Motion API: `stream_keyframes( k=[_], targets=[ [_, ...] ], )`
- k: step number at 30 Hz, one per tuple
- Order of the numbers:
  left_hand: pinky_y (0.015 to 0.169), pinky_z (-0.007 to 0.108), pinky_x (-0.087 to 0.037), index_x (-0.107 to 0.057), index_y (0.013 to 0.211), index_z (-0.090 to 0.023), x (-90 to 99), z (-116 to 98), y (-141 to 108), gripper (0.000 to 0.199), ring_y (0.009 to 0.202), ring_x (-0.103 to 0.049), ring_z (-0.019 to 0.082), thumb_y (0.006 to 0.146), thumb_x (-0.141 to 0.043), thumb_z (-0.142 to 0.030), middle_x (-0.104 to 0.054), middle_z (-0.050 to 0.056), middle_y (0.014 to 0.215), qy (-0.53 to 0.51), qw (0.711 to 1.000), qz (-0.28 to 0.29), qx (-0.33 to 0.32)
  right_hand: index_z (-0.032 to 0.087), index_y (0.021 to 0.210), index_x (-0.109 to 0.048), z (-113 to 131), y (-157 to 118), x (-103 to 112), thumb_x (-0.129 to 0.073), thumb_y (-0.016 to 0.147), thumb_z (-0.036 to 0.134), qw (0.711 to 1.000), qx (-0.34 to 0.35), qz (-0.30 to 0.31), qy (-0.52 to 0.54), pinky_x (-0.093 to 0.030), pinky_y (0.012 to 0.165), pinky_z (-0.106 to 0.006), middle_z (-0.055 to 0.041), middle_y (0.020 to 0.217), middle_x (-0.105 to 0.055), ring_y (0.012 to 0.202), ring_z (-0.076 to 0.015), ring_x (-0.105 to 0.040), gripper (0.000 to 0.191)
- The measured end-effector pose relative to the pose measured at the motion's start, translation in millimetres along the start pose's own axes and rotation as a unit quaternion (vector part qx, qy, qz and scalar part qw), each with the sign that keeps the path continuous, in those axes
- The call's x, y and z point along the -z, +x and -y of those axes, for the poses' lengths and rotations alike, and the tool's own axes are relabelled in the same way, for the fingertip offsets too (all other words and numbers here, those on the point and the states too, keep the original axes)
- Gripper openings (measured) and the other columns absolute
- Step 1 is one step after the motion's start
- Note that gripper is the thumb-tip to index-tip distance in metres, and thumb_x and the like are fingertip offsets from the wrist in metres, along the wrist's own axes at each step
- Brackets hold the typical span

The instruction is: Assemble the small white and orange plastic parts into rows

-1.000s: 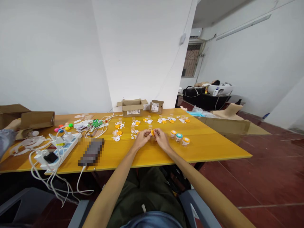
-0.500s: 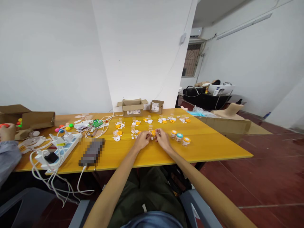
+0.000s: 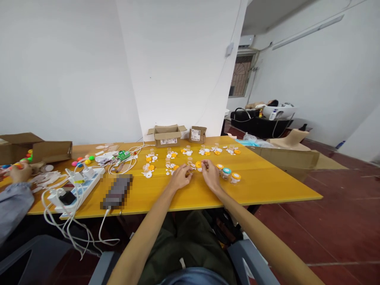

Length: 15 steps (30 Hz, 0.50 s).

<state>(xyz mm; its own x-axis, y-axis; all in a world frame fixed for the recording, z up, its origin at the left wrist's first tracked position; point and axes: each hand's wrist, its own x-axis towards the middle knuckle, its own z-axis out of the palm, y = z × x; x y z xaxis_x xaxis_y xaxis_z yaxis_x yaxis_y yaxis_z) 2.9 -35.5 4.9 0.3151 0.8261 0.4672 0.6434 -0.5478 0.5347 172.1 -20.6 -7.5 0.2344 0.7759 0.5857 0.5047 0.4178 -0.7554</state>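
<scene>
The table [image 3: 261, 184] shows a smooth, faintly glossy, wood-like top. At its middle, an orange disc [image 3: 198, 164] looks like smooth plastic, as do the lids [image 3: 226, 171] on the clear, shiny jars [image 3: 235, 180] to the right. The far open box [image 3: 157, 139] is matt cardboard; at left, a near sleeve [image 3: 14, 206] is creased cloth.

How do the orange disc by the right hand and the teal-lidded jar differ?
Colour: the orange disc is orange, while the teal-lidded jar has a teal lid over a clear body.
Shape: the disc is flat; the jar is taller and upright.
Place: the disc is at the right hand; the jar stands between two orange-lidded jars.
Shared: both look round.
</scene>
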Motion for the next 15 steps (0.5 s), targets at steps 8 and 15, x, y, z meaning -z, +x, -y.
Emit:
stream_keyframes(
  k=[8, 15],
  targets=[
    [0.086, 0.032, -0.051, -0.072, 0.086, -0.024, 0.6, -1.0, -1.2, 0.014, 0.094, -0.067, 0.022, 0.089, -0.059, -0.018, -0.071, 0.005, 0.096, 0.021, 1.000, 0.016, -0.001, 0.024, 0.084, -0.067, -2.7, -5.0, 7.0, -0.056, 0.088, 0.026, 0.988, -0.017, 0.084, -0.125, -0.049, 0.070, -0.033, -0.0074, 0.085, -0.076, 0.082, -0.0256, -0.070, 0.012],
    [0.083, 0.031, -0.050, -0.074, 0.085, -0.024, 2.1, -1.2, -0.3, 0.019, 0.095, -0.067, 0.023, 0.093, -0.057, -0.024, -0.073, 0.006, 0.092, 0.023, 1.000, 0.014, 0.014, 0.024, 0.084, -0.068, -3.0, -9.6, 4.2, -0.055, 0.091, 0.025, 0.971, 0.020, 0.104, -0.216, -0.042, 0.063, -0.031, -0.0089, 0.084, -0.075, 0.078, -0.0249, -0.068, 0.015]
  ],
)
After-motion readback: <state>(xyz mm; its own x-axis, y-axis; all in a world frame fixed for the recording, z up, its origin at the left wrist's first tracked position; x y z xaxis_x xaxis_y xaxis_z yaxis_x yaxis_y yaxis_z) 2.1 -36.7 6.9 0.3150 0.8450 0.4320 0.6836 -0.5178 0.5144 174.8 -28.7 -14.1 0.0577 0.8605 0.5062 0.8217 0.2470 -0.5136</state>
